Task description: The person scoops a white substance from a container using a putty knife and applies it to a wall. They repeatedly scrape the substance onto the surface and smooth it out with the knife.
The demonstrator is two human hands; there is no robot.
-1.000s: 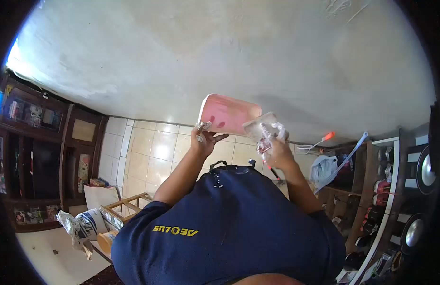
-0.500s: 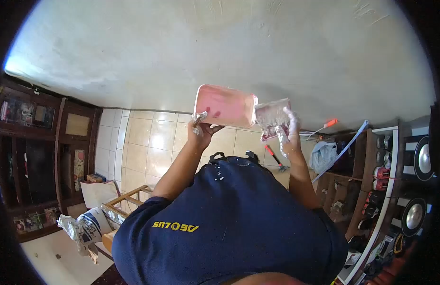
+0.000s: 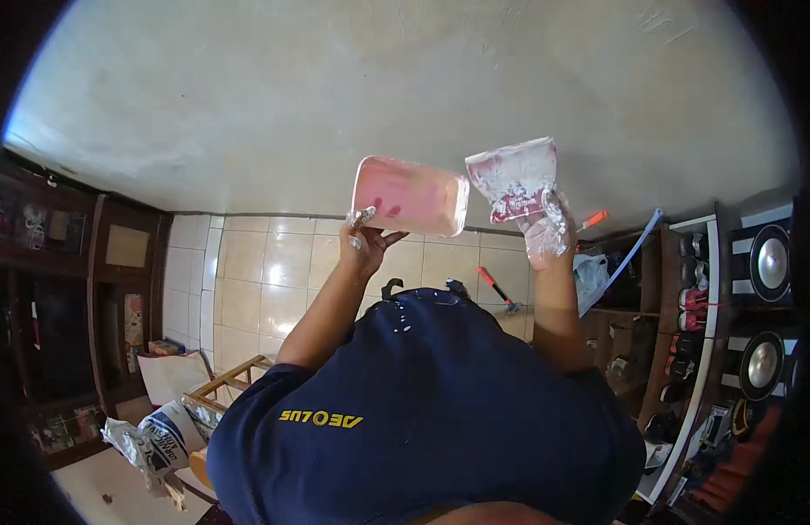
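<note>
Yellow lettering is showing upside down on the dark blue shirt (image 3: 422,420); it seems to read "AEOLUS". A white sack (image 3: 160,433) lying below and to the left of the shirt is carrying dark print too small to read.

The left hand (image 3: 365,236) is gripping the lower left corner of a pink tray (image 3: 411,195), fingers (image 3: 363,216) clenched on its rim with the thumb against the underside, so the tray is standing out above and to the right of that hand. The right hand (image 3: 545,229), wearing a thin clear glove, is grasping a wide putty knife (image 3: 516,179) by its handle; the smeared blade is fanning upward from the fingers and sitting just beside the tray's right edge, with a narrow gap between them. Both tools are being held up close to a pale plastered wall (image 3: 405,87), which is filling the view above the tray.

Below the tray, beige floor tiles (image 3: 273,280) are lying bare, and a red-handled tool (image 3: 497,289) is resting on them down to its right. Further right of the tray, shelves (image 3: 685,306) are holding shoes and speakers. Far left of the tray, a dark wooden cabinet (image 3: 63,297) is standing, with a wooden frame (image 3: 230,376) near the sack.
</note>
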